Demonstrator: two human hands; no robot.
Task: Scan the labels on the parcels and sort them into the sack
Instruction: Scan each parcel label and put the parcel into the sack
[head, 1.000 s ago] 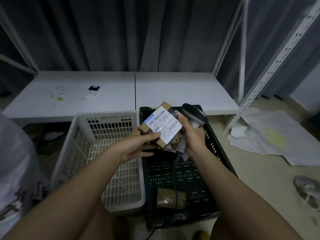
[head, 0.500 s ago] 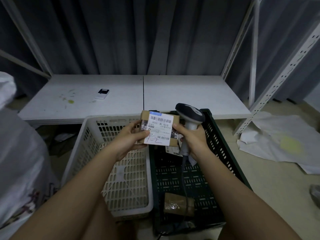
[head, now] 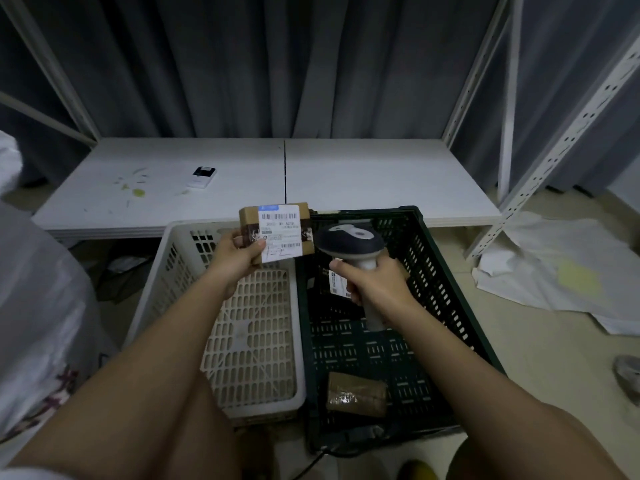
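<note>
My left hand (head: pixel 235 259) holds a small brown cardboard parcel (head: pixel 277 232) above the white basket, its white barcode label facing me. My right hand (head: pixel 375 284) grips the handle of a grey and black barcode scanner (head: pixel 349 242), whose head sits just right of the parcel. Another brown parcel (head: pixel 356 394) lies at the near end of the dark green crate (head: pixel 436 271). The white sack (head: pixel 38 306) bulges at the left edge of the view.
A white slotted basket (head: pixel 173 271) stands left of the green crate. Behind both runs a low white shelf board (head: pixel 346 174) with a small black and white device (head: pixel 202 176) on it. Shelf uprights (head: pixel 554 157) and crumpled white paper (head: pixel 571 268) lie to the right.
The left hand has carried the parcel leftward, from over the green crate to over the white basket, and turned its label level. The right hand let go of the parcel and keeps only the scanner.
</note>
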